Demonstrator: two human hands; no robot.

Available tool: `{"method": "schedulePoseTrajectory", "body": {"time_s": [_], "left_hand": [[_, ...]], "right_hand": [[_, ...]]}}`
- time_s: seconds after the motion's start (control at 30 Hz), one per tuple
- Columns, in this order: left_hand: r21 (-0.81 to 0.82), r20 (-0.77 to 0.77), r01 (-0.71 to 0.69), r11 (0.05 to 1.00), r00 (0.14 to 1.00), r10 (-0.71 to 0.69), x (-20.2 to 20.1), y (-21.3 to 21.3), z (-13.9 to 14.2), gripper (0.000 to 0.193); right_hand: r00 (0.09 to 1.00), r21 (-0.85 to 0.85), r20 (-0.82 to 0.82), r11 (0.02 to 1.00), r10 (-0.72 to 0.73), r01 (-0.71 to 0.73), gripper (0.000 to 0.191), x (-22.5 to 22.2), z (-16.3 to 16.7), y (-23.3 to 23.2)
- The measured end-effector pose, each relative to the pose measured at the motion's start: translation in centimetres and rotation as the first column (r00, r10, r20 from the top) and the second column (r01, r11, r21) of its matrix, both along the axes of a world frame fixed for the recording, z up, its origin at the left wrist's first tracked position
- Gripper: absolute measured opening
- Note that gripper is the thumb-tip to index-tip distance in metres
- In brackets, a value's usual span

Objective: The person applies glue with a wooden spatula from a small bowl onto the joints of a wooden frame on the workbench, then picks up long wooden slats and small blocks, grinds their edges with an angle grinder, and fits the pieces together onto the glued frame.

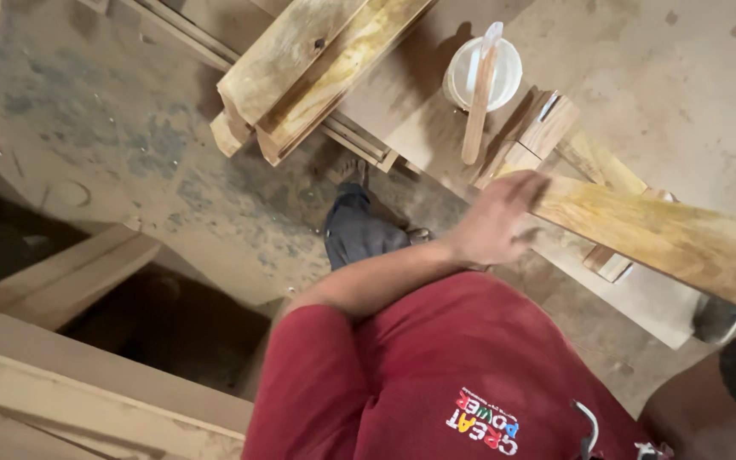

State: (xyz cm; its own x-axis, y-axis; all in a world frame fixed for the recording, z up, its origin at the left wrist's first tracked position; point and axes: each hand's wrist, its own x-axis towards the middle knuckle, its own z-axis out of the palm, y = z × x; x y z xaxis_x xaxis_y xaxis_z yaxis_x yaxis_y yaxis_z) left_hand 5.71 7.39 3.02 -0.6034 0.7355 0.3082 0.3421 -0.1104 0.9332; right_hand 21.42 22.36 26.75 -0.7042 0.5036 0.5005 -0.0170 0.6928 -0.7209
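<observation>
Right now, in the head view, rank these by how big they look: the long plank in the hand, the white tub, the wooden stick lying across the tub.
1. Long plank, gripped at its end by the left hand; it is nearer the camera, so it is possibly flattered.
2. White tub.
3. Wooden stick: longer than the tub but much thinner.

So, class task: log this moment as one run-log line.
left hand: grips plank end | right hand: unseen | nearby: white tub, stick

One head-worn camera looks steeply down, close over the torso.
</observation>
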Motion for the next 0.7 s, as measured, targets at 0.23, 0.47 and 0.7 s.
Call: {"method": "schedulePoseTrajectory", "body": {"time_s": [0.23, 0.47, 0.7], "left_hand": [[-0.423, 0.246, 0.148, 0.894, 0.968, -0.044, -0.3, -3.5, -7.5, 0.084], [-0.256, 0.073, 0.140, 0.956, 0.989, -0.125, 0.5, -2.3, -8.8, 0.094], [-0.246, 0.146, 0.270, 0.931, 0.960, -0.240, -0.9, -3.6, -8.1, 0.095]], "right_hand": [[1.000, 0.045, -0.019, 0.999, -0.023, 0.024, 0.032, -1.0, 1.0, -0.3], [0.999, 0.150, -0.037, 0.989, -0.008, 0.013, 0.031, -5.0, 2.9, -0.8], [0.989, 0.241, -0.142, 0.971, 0.031, 0.004, 0.029, -8.3, 5.5, -0.2]]}}
